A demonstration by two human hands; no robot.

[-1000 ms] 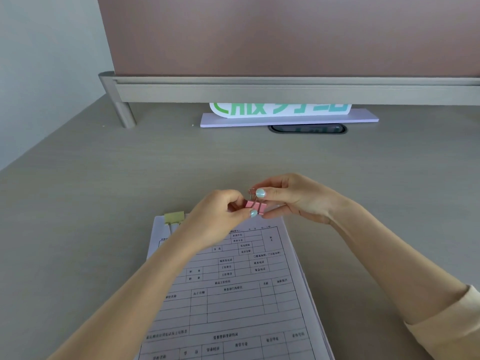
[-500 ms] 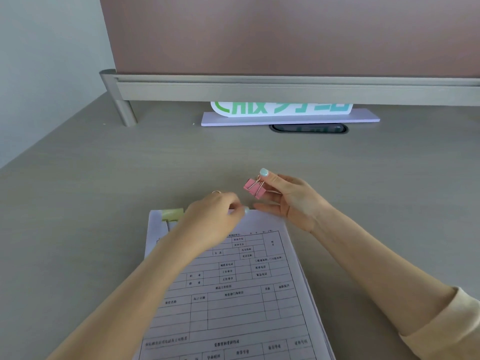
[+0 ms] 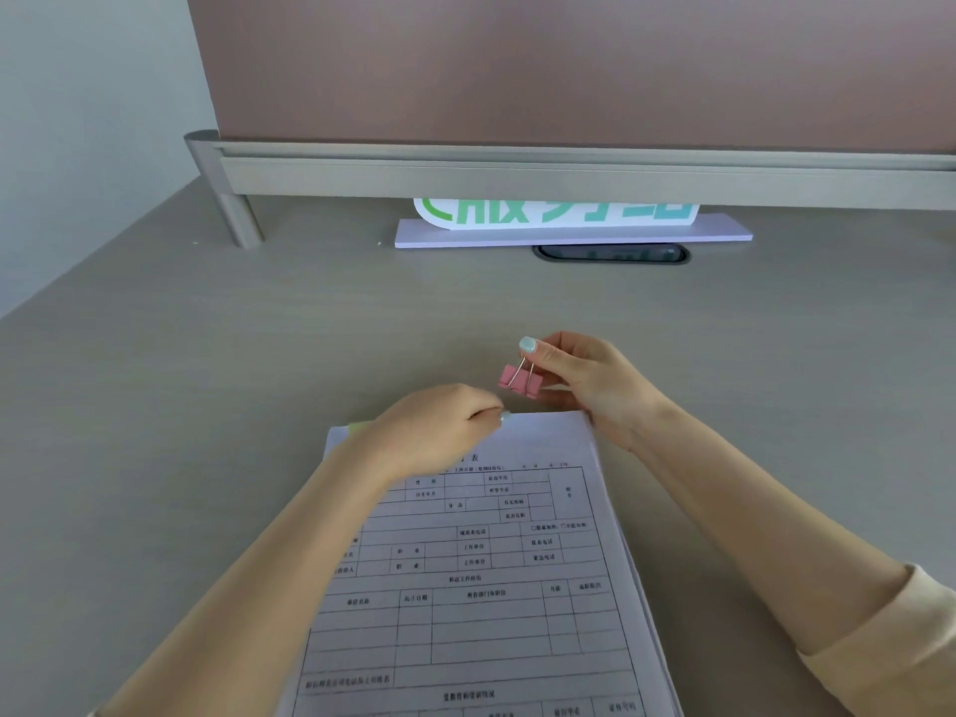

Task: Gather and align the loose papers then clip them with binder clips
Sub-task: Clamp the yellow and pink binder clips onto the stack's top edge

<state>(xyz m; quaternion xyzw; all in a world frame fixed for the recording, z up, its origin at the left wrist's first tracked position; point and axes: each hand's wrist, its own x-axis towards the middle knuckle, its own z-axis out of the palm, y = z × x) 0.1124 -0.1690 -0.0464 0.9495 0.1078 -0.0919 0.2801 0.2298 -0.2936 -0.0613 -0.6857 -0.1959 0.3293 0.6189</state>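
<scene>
A stack of printed forms (image 3: 481,587) lies on the desk in front of me. My left hand (image 3: 429,432) rests on the stack's top edge, fingers curled, pinching the paper there. A yellow-green binder clip (image 3: 358,427) at the top left corner is mostly hidden under that hand. My right hand (image 3: 584,382) hovers just beyond the top right corner and holds a pink binder clip (image 3: 520,381) by its wire handles. The clip hangs above the desk, apart from the paper.
The grey desk (image 3: 207,406) stretches around the stack. At the back stands a partition on a metal rail (image 3: 517,173) with a leg (image 3: 235,219). A white sign with green letters (image 3: 558,219) and a cable grommet (image 3: 610,253) sit under the rail.
My hands have separated. The right one took the pink clip up and away from the paper's edge, while the left dropped onto the top edge of the stack.
</scene>
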